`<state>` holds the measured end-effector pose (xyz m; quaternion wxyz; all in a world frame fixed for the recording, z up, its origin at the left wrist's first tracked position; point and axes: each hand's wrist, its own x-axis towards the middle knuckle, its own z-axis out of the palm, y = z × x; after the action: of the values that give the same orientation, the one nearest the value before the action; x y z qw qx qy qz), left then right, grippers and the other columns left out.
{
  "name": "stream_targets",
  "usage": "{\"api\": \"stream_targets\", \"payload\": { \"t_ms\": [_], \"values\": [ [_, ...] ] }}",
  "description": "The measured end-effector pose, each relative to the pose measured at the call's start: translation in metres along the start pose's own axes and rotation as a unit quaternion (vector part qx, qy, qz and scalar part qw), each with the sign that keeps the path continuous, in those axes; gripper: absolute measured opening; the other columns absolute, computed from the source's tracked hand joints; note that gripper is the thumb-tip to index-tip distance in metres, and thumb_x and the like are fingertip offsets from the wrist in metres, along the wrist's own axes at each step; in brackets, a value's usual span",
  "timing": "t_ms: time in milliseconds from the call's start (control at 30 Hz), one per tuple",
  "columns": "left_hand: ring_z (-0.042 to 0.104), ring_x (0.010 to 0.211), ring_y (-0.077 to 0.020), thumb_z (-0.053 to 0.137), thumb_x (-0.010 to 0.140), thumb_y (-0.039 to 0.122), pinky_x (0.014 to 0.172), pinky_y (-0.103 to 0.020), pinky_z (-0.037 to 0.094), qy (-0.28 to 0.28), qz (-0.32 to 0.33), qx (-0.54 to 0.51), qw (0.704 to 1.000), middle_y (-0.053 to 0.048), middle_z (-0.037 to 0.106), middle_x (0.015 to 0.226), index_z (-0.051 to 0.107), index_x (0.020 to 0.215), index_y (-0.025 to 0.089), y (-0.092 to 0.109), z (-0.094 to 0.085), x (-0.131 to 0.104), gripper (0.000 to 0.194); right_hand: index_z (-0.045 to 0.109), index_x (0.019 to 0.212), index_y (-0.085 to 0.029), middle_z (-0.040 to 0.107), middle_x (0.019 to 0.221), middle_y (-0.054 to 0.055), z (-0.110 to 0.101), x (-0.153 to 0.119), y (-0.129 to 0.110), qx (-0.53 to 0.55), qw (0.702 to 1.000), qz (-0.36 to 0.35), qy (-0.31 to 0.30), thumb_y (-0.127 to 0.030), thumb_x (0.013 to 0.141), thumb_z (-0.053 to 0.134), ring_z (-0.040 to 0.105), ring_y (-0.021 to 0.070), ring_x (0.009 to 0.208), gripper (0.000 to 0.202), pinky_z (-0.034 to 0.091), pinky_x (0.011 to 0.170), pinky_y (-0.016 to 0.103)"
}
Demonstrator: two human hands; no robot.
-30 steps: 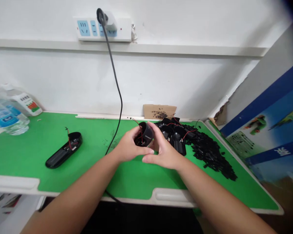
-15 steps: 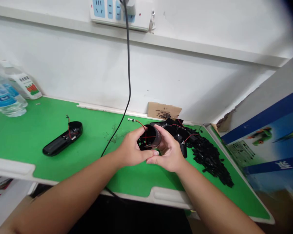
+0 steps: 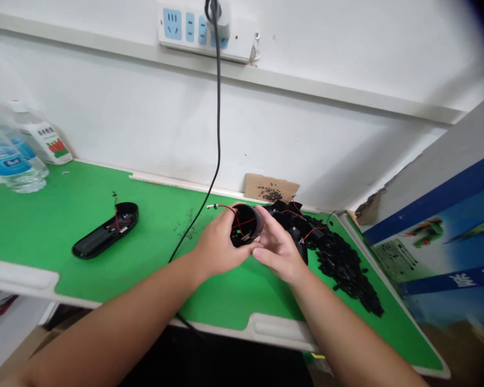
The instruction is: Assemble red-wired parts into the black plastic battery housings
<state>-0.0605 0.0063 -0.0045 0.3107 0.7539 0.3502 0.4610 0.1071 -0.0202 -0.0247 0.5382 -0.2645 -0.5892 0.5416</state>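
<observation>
Both hands hold a black plastic housing above the green table, its round open end toward me. My left hand wraps its left side, thumb along the lower rim. My right hand closes on the right side, fingers along the outer wall and thumb near the left thumb. Inside run red wires, and a lead with a small white connector sticks out to the left. The far part of the housing is hidden by my hands. A similar long black housing with wires lies apart on the left.
A heap of small black parts and more wired black housings lie on the right. Behind them, a cardboard piece bears tiny dark bits. A black cable hangs from the power strip. Bottles stand at far left.
The held housing has turned slightly between my hands, and its connector lead sits a little lower. My right thumb has shifted up and right. The view has moved slightly.
</observation>
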Motion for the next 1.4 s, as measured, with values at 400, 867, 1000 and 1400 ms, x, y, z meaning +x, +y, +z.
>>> {"api": "stream_targets", "payload": {
  "t_ms": [400, 867, 1000, 1400],
  "values": [
    [0.057, 0.107, -0.0306, 0.077, 0.063, 0.026, 0.089, -0.045, 0.047, -0.094, -0.051, -0.099, 0.989, -0.015, 0.057, 0.119, 0.044, 0.127, 0.017, 0.004, 0.001, 0.001, 0.072, 0.049, 0.138, -0.032, 0.051, 0.143, 0.006, 0.007, 0.002, 0.007, 0.009, 0.997, 0.023, 0.076, -0.040, 0.075, 0.076, 0.058, 0.0239, 0.119, 0.069, 0.052, 0.094, 0.040],
    [0.058, 0.095, -0.0311, 0.070, 0.065, 0.032, 0.078, -0.042, 0.046, -0.057, -0.086, -0.027, 0.994, -0.016, 0.058, 0.108, 0.042, 0.120, 0.014, 0.015, 0.008, -0.007, 0.064, 0.069, 0.108, -0.026, 0.071, 0.109, 0.007, 0.020, 0.003, 0.013, 0.096, 0.986, 0.037, 0.130, -0.048, 0.065, 0.082, 0.065, 0.0282, 0.104, 0.050, 0.052, 0.092, 0.046],
    [0.059, 0.095, -0.0304, 0.070, 0.066, 0.031, 0.078, -0.042, 0.047, -0.051, -0.091, -0.034, 0.994, -0.015, 0.059, 0.106, 0.040, 0.121, 0.015, 0.013, 0.009, -0.006, 0.065, 0.069, 0.107, -0.027, 0.071, 0.109, 0.006, 0.022, 0.003, 0.013, 0.099, 0.983, 0.050, 0.149, -0.047, 0.064, 0.082, 0.066, 0.0275, 0.101, 0.049, 0.053, 0.090, 0.046],
    [0.061, 0.094, -0.0310, 0.070, 0.063, 0.035, 0.075, -0.045, 0.052, -0.035, -0.098, 0.003, 0.995, -0.016, 0.060, 0.104, 0.038, 0.111, 0.014, 0.010, 0.014, -0.008, 0.061, 0.071, 0.108, -0.028, 0.073, 0.108, 0.003, 0.023, -0.001, 0.012, 0.170, 0.976, 0.073, 0.117, -0.049, 0.069, 0.080, 0.068, 0.0239, 0.098, 0.045, 0.052, 0.097, 0.041]
  ]
}}
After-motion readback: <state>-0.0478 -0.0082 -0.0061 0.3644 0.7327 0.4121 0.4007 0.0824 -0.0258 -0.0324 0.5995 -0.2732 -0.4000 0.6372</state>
